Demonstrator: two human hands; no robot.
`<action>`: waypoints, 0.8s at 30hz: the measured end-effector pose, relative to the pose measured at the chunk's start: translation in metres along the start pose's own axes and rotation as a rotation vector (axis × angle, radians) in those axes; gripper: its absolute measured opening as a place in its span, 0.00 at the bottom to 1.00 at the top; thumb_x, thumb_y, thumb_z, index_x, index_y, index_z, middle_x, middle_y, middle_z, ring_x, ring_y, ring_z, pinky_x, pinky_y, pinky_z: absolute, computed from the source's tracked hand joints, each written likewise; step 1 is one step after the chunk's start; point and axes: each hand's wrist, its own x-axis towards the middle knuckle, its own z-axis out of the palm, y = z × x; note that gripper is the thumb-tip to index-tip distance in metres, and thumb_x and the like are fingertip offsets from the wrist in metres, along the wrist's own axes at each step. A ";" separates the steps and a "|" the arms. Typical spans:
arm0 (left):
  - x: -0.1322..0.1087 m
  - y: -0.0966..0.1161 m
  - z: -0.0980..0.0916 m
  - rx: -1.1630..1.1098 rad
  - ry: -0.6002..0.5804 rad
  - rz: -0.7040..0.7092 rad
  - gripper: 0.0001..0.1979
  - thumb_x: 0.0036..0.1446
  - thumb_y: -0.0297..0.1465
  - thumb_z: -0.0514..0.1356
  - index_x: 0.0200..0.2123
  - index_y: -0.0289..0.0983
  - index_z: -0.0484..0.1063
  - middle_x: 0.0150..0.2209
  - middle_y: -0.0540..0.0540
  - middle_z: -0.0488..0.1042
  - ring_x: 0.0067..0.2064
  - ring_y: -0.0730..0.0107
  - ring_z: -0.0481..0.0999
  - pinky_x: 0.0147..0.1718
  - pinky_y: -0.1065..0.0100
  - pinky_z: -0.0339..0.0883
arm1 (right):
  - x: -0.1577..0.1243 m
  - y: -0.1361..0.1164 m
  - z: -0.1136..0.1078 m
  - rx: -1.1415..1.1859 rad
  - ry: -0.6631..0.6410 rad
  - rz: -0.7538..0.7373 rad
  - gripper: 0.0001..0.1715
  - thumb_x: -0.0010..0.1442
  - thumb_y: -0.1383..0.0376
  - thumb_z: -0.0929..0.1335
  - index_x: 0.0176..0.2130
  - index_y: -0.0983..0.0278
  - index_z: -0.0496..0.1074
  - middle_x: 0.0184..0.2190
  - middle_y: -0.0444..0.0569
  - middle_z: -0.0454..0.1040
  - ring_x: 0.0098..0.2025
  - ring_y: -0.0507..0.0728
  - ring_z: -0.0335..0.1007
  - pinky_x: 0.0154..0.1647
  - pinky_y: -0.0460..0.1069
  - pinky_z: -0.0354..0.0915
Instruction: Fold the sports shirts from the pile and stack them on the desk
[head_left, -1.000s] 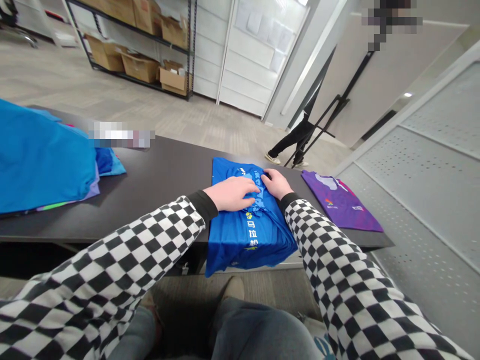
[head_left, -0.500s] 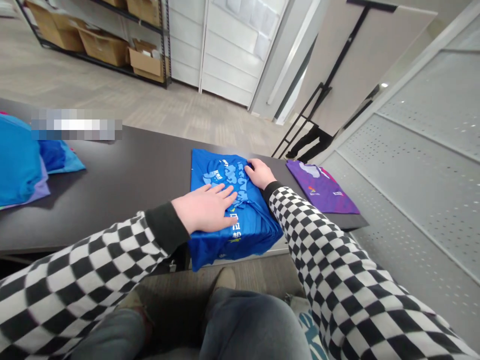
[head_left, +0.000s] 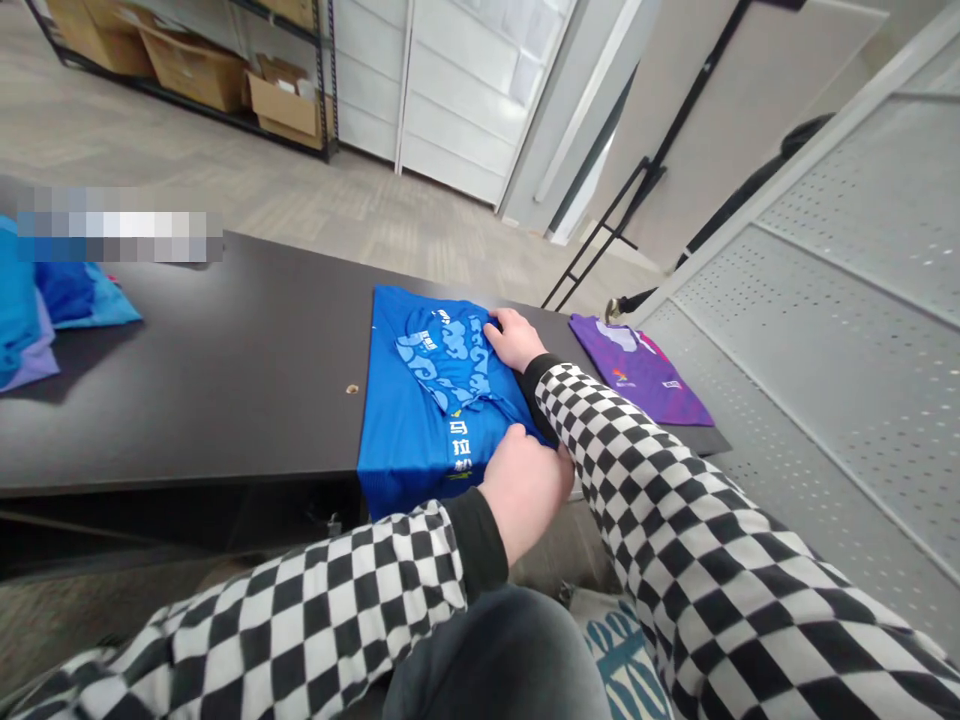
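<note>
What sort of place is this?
Probably a stockroom or small garment packing area: cardboard boxes sit on metal shelving, and a blue shirt and a purple shirt lie on a long dark table.

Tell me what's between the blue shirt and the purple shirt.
In the head view, the right hand and its checkered sleeve lie between the blue shirt and the purple shirt, above the dark tabletop.

Upper garment: long sleeves with black-and-white checkerboard pattern, on both the left sleeve (head_left: 315,600) and the right sleeve (head_left: 697,530). Solid black cuff (head_left: 476,540) at each wrist, without pattern. Lower garment: grey trousers (head_left: 487,660), matte fabric.
</note>
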 end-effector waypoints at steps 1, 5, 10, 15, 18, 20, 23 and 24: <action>0.002 -0.002 0.004 -0.002 0.007 -0.010 0.07 0.71 0.22 0.63 0.47 0.31 0.82 0.35 0.36 0.85 0.40 0.48 0.88 0.44 0.48 0.67 | 0.001 0.001 0.001 -0.003 0.000 -0.003 0.29 0.79 0.54 0.64 0.69 0.61 0.76 0.71 0.58 0.76 0.72 0.70 0.72 0.77 0.64 0.66; -0.003 -0.004 0.004 -0.034 0.050 0.022 0.08 0.73 0.23 0.61 0.48 0.32 0.81 0.37 0.35 0.86 0.42 0.48 0.89 0.45 0.48 0.68 | 0.005 0.005 0.003 0.002 -0.006 0.001 0.28 0.78 0.53 0.65 0.69 0.60 0.76 0.71 0.57 0.76 0.72 0.70 0.72 0.77 0.65 0.66; -0.031 0.007 0.000 -0.165 0.066 -0.091 0.08 0.74 0.27 0.60 0.51 0.37 0.79 0.40 0.36 0.86 0.41 0.51 0.88 0.41 0.53 0.71 | 0.004 0.004 0.002 0.013 -0.002 0.001 0.27 0.78 0.53 0.65 0.69 0.59 0.76 0.71 0.57 0.76 0.72 0.71 0.71 0.77 0.66 0.67; -0.055 0.011 0.014 -0.672 0.256 -0.341 0.10 0.72 0.33 0.62 0.34 0.42 0.73 0.37 0.44 0.83 0.40 0.58 0.83 0.40 0.60 0.70 | 0.004 0.003 0.001 0.011 -0.002 0.013 0.27 0.78 0.54 0.65 0.69 0.59 0.76 0.71 0.56 0.76 0.72 0.70 0.71 0.77 0.66 0.67; -0.063 0.008 0.034 -1.019 0.498 -0.582 0.12 0.66 0.34 0.64 0.31 0.43 0.67 0.31 0.50 0.76 0.37 0.63 0.78 0.40 0.63 0.68 | 0.004 0.003 0.003 0.011 0.001 0.013 0.27 0.78 0.54 0.65 0.69 0.60 0.76 0.71 0.57 0.76 0.72 0.70 0.72 0.77 0.65 0.67; -0.069 0.008 0.046 -1.178 0.610 -0.705 0.08 0.62 0.35 0.66 0.35 0.43 0.68 0.33 0.51 0.75 0.38 0.64 0.77 0.41 0.64 0.69 | 0.004 0.003 0.003 0.011 0.005 0.011 0.28 0.78 0.54 0.65 0.69 0.60 0.76 0.71 0.57 0.77 0.72 0.70 0.72 0.76 0.65 0.67; -0.078 0.012 0.056 -1.333 0.677 -0.763 0.12 0.61 0.36 0.65 0.47 0.43 0.71 0.39 0.49 0.78 0.42 0.63 0.79 0.45 0.64 0.71 | 0.004 0.002 0.003 0.015 0.008 0.012 0.27 0.78 0.54 0.65 0.68 0.61 0.76 0.71 0.57 0.77 0.72 0.70 0.72 0.76 0.65 0.67; -0.082 0.015 0.058 -1.370 0.675 -0.771 0.16 0.61 0.37 0.65 0.51 0.43 0.70 0.40 0.49 0.78 0.42 0.63 0.79 0.45 0.64 0.72 | 0.004 0.002 0.002 0.019 0.006 0.013 0.27 0.78 0.54 0.66 0.68 0.60 0.76 0.71 0.57 0.77 0.72 0.70 0.72 0.77 0.65 0.67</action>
